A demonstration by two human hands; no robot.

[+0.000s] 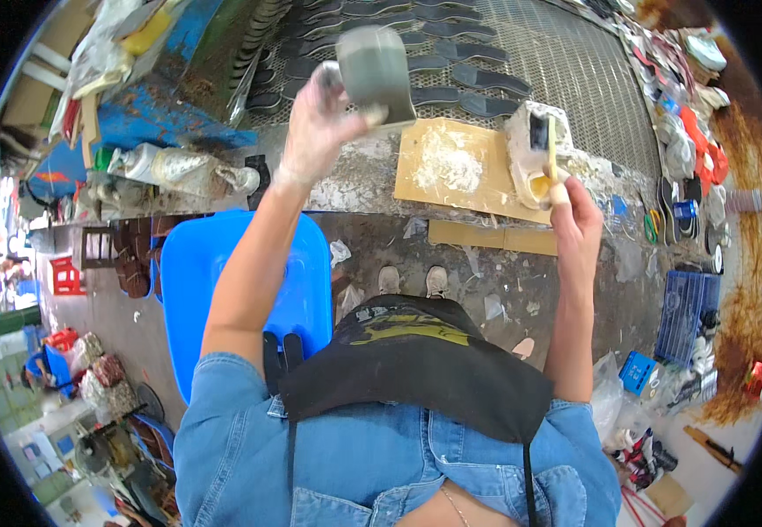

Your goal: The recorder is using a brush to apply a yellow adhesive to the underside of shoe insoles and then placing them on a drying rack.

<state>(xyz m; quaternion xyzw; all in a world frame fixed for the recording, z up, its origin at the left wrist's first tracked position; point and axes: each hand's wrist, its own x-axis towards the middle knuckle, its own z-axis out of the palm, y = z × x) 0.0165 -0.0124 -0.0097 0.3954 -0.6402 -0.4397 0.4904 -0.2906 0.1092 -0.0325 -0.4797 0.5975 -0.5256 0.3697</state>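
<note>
From my remote station I record two hands well apart over the workbench. The left hand (313,132) is clamped on a dark grey-green, smooth-faced piece with a rounded upper edge (374,70); thumb and fingers grip its left and lower side. The piece is blurred, and I cannot tell its material. It is raised, and in my view it overlaps the near left part of the grey metal mesh surface (566,79).

The right hand (580,224) is closed on a thin, pale yellow stick (552,149), held nearly upright in view, its lower part between thumb and fingers. The stick passes in front of a white-caked, block-shaped container (522,149) with a dark rectangular opening and, nearer the wearer, a round opening showing yellowish contents. I cannot tell whether the stick touches it.

The container sits at the right end of a tan cardboard sheet (416,189) marked by white smears. Behind it, dark, elongated shoe-sole shapes (491,79) lie in rows on the mesh.

To the left, below the bench, I note a bright blue plastic seat-like item (214,272) bearing two narrow dark strips (293,350). To the right lie green-and-yellow-handled scissors (652,226). The wearer has a black apron (416,378) over a blue denim garment (355,470).
</note>
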